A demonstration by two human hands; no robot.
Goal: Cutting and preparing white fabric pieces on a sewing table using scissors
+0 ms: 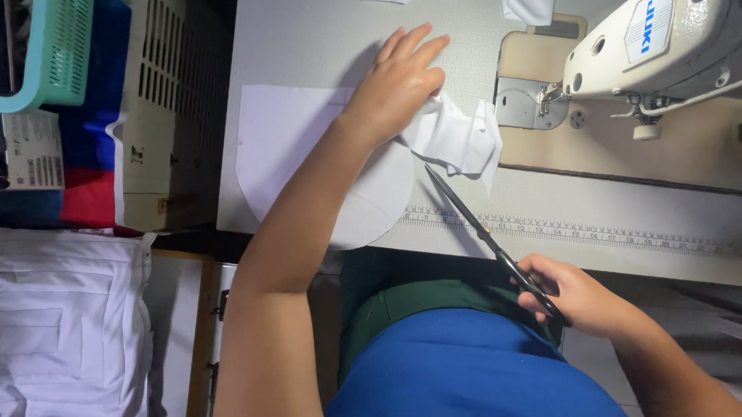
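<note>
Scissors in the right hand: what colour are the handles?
Black, as the head view shows: scissors in the right hand.

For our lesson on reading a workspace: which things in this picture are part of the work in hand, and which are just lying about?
In hand:
- left hand pressing the crumpled white fabric piece
- right hand holding the black scissors
- flat white fabric panel

Lying about:
- sewing machine
- green plastic basket
- stack of white fabric
- white scraps
- printed ruler along the table edge
</note>
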